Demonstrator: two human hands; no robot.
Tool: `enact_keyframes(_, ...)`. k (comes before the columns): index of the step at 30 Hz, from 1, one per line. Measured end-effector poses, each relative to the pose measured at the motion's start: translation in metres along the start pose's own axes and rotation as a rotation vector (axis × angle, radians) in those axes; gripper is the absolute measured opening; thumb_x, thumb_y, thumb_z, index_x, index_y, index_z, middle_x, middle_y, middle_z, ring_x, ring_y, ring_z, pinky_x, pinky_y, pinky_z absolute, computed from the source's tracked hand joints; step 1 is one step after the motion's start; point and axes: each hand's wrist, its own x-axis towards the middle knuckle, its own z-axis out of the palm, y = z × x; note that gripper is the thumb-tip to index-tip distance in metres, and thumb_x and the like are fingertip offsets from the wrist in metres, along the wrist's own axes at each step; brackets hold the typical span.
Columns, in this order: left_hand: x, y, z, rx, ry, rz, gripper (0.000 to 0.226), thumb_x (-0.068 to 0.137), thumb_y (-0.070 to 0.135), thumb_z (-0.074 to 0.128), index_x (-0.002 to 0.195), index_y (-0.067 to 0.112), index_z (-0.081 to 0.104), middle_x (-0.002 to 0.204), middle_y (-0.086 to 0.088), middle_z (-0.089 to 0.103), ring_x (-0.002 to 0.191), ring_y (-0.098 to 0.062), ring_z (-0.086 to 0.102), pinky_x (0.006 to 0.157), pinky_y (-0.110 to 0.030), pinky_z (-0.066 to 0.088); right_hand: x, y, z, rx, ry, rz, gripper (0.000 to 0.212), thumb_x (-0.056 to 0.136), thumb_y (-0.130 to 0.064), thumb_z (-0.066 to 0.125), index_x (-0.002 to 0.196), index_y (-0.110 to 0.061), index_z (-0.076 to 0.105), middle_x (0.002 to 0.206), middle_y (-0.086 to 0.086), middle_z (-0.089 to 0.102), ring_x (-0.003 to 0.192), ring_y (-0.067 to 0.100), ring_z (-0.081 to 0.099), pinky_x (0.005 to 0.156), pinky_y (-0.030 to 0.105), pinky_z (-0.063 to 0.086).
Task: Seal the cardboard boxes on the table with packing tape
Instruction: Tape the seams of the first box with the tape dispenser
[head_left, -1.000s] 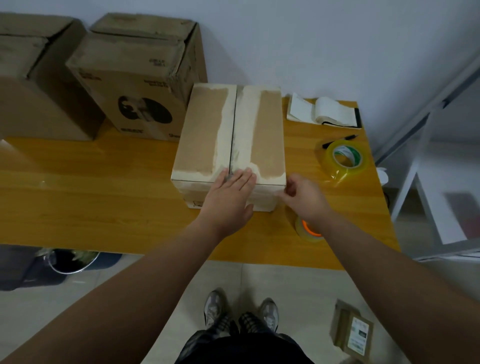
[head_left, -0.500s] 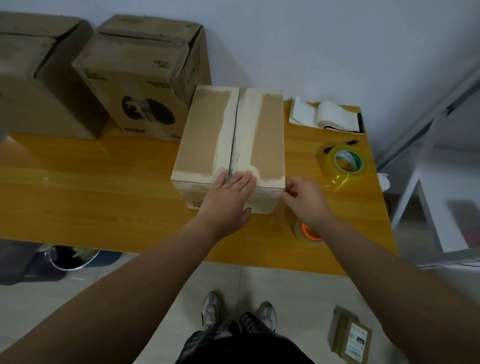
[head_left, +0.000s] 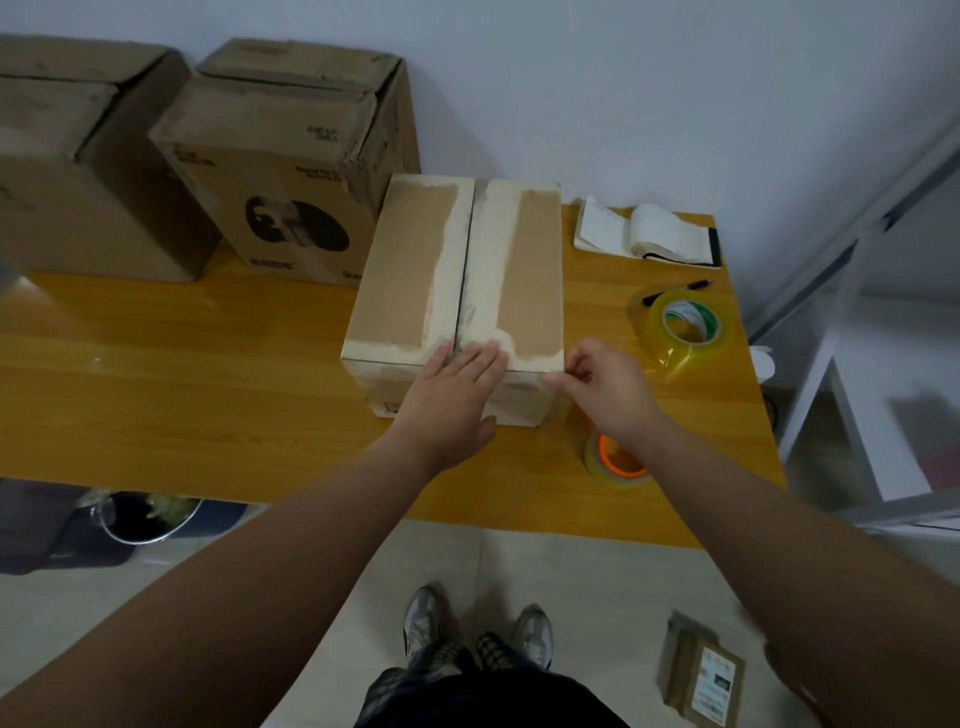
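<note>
A closed cardboard box (head_left: 415, 270) with whitish torn strips along its centre seam stands on the wooden table (head_left: 182, 395). My left hand (head_left: 452, 400) lies flat with straight fingers on the near end of the seam. My right hand (head_left: 602, 389) has curled fingers and pinches at the box's near right corner; clear tape between the fingers cannot be made out. A tape roll with an orange core (head_left: 615, 462) lies under my right wrist. A second, yellowish tape roll (head_left: 685, 327) lies further right.
Two larger cardboard boxes (head_left: 291, 156) (head_left: 67, 171) stand at the back left against the wall. An open notebook (head_left: 649, 234) and a pen (head_left: 675, 291) lie at the back right. A white metal frame (head_left: 852, 415) stands right of the table. A small parcel (head_left: 701, 675) lies on the floor.
Both hands stay on the box's near edge. My right hand's fingertips have shifted slightly closer to the corner.
</note>
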Motion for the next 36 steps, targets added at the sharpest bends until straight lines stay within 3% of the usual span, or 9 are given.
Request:
enact_keyframes(3, -0.001, 0.0, 0.0, 0.01, -0.019, -0.005, 0.074, 0.094, 0.043, 0.04, 0.15, 0.018, -0.002, 0.158, 0.001, -0.001, 0.144, -0.013, -0.003, 0.114, -0.036, -0.012, -0.004, -0.007, 0.001, -0.063, -0.025, 0.032, 0.025, 0.083, -0.033, 0.07, 0.081, -0.019, 0.049, 0.07, -0.007, 0.056, 0.067, 0.016, 0.055, 0.051, 0.025, 0.035)
enact_keyframes(5, -0.002, 0.002, 0.0, 0.023, -0.042, -0.01, 0.077, 0.094, 0.045, 0.039, 0.15, 0.016, -0.005, 0.158, -0.002, -0.005, 0.144, -0.015, -0.006, 0.115, -0.037, -0.01, -0.01, -0.011, -0.001, -0.111, -0.063, 0.04, 0.025, 0.084, -0.027, 0.069, 0.1, -0.019, 0.05, 0.09, -0.003, 0.062, 0.083, 0.02, 0.059, 0.059, 0.025, 0.04)
enact_keyframes(7, -0.002, 0.007, 0.001, 0.058, -0.035, -0.025, 0.081, 0.093, 0.049, 0.039, 0.149, 0.013, -0.006, 0.158, -0.007, -0.008, 0.145, -0.019, -0.008, 0.115, -0.039, -0.008, -0.019, -0.014, -0.001, -0.234, -0.047, -0.035, 0.059, 0.085, -0.018, 0.064, 0.137, -0.017, 0.037, 0.135, 0.005, 0.049, 0.117, 0.022, 0.051, 0.087, 0.031, 0.046)
enact_keyframes(9, 0.0, 0.017, 0.002, 0.093, 0.007, -0.042, 0.087, 0.091, 0.054, 0.04, 0.149, 0.011, -0.008, 0.157, -0.012, -0.01, 0.144, -0.025, -0.009, 0.114, -0.041, -0.009, -0.031, -0.017, 0.005, -0.488, -0.039, -0.152, 0.079, 0.087, -0.011, 0.053, 0.151, -0.016, 0.007, 0.158, 0.007, 0.012, 0.143, 0.023, 0.017, 0.114, 0.036, 0.019)
enact_keyframes(12, 0.005, 0.032, 0.01, 0.113, 0.023, -0.012, 0.088, 0.09, 0.056, 0.038, 0.148, 0.011, -0.01, 0.157, -0.009, -0.012, 0.144, -0.024, -0.013, 0.114, -0.042, -0.011, -0.044, -0.022, 0.03, -0.693, -0.09, -0.22, 0.077, 0.091, -0.017, 0.04, 0.149, -0.01, -0.01, 0.159, 0.008, -0.009, 0.145, 0.02, -0.012, 0.114, 0.038, -0.013)
enact_keyframes(17, 0.003, 0.017, 0.018, 0.133, 0.073, 0.043, 0.077, 0.093, 0.037, 0.042, 0.149, 0.016, -0.006, 0.159, -0.002, -0.002, 0.145, -0.016, -0.004, 0.115, -0.043, -0.002, -0.054, -0.015, 0.057, -0.917, 0.037, -0.163, 0.073, 0.092, -0.021, 0.029, 0.146, -0.004, -0.018, 0.158, 0.013, -0.01, 0.145, 0.026, -0.009, 0.113, 0.05, -0.011)
enact_keyframes(24, -0.025, -0.022, 0.027, 0.16, 0.115, 0.045, 0.075, 0.091, 0.028, 0.048, 0.15, 0.02, 0.002, 0.158, 0.0, 0.008, 0.144, -0.014, 0.008, 0.115, -0.047, 0.004, -0.054, -0.009, 0.062, -1.007, 0.095, -0.083, 0.084, 0.091, -0.021, 0.038, 0.144, -0.012, -0.027, 0.157, 0.005, -0.017, 0.144, 0.037, 0.0, 0.107, 0.065, -0.009)
enact_keyframes(32, -0.042, -0.053, 0.024, 0.18, 0.133, 0.008, 0.066, 0.095, 0.028, 0.038, 0.15, 0.02, 0.001, 0.158, 0.004, 0.003, 0.144, -0.01, 0.001, 0.114, -0.05, -0.005, -0.052, -0.016, 0.069, -1.023, 0.097, 0.025, 0.094, 0.086, -0.02, 0.043, 0.142, -0.015, -0.033, 0.155, 0.003, -0.026, 0.144, 0.038, 0.001, 0.107, 0.065, -0.006)
enact_keyframes(36, -0.053, -0.069, 0.021, 0.135, 0.137, -0.013, 0.061, 0.095, 0.026, 0.037, 0.15, 0.02, 0.01, 0.157, 0.003, 0.013, 0.144, -0.011, 0.008, 0.114, -0.048, -0.002, -0.052, -0.021, 0.072, -1.037, 0.116, 0.064, 0.09, 0.087, -0.02, 0.039, 0.141, -0.014, -0.034, 0.154, 0.003, -0.029, 0.144, 0.038, 0.002, 0.107, 0.066, -0.006)
